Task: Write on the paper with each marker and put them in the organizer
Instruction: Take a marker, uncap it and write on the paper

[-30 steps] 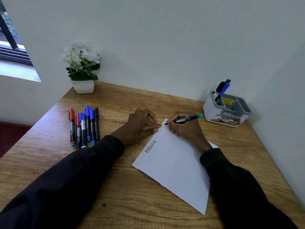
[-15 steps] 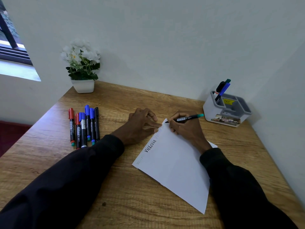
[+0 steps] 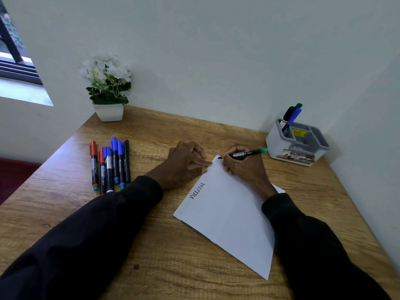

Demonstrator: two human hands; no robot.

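Right hand [image 3: 242, 167] is gripping the green-ended marker [image 3: 246, 153], fingers closed round its barrel, tip touching the far corner of the paper [image 3: 229, 215]; left hand [image 3: 184, 164] is lying flat, fingertips pressing the paper's left edge, holding nothing; paper is sitting angled on the counter [image 3: 151, 256], "Victoria" showing along that edge; six markers [image 3: 110, 165] are lying side by side at left; organizer [image 3: 296, 144] is standing far right, holding markers upright.
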